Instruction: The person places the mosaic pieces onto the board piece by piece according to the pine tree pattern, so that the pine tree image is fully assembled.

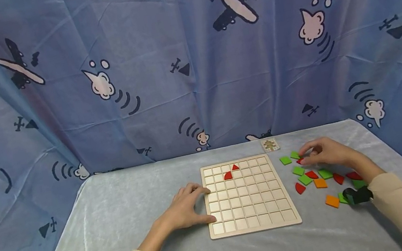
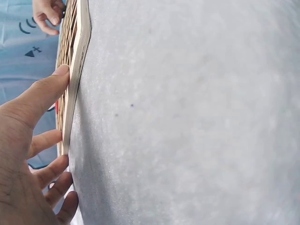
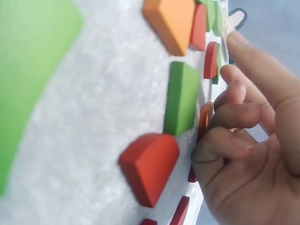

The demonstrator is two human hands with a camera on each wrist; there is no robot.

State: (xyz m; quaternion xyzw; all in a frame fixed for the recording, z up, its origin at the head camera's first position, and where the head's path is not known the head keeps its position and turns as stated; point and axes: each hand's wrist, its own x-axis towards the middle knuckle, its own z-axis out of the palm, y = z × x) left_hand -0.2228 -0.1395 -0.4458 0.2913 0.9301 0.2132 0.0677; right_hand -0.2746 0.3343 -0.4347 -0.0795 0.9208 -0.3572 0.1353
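Touching the left edge of the wooden grid board [image 1: 249,200] on the table [image 1: 127,210], my left hand [image 1: 187,207] has its thumb and fingers spread apart, while a red triangle [image 1: 235,167] and a red quarter-circle [image 1: 228,176] lie near the board's far edge. Beyond its right edge, my right hand [image 1: 326,151], thumb and index fingertips apart, others curled, is just beside a red piece [image 1: 300,162] among green tiles [image 1: 285,160].

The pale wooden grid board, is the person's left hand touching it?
Touching. The left wrist view shows the left hand with its thumb on the edge of the pale wooden grid board.
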